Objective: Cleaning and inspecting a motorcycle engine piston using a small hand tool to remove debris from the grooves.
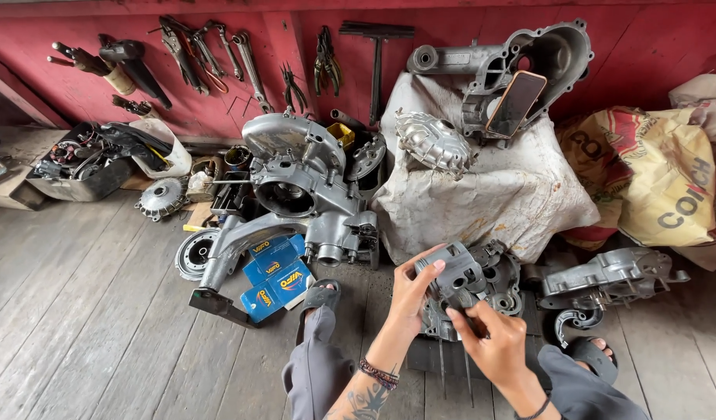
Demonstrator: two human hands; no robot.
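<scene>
Cylinder (456,274) sits between my two hands, just above the grey engine case (482,299) on the floor between my knees. Left hand (411,294) wraps its left flank, thumb over the top edge, fingers closed on the casting. Right hand (490,340) is below and slightly right of it, fingers curled shut around something small and dark at the cylinder's lower edge; can't tell what it is. Thin studs (442,365) stick down from the underside toward me, so the long axis runs roughly away from me and up, with the top end tilted toward the white cloth (498,194). Both hands touch the part; left carries the body, right is nearer the stud end. Case lies directly behind and under the cylinder, touching or nearly so — can't tell which.

Around it: bigger engine block (303,187) to the left, blue boxes (276,272) near my left sandal (321,295), another case half (607,276) to the right, hand tools (210,54) on the red wall.
</scene>
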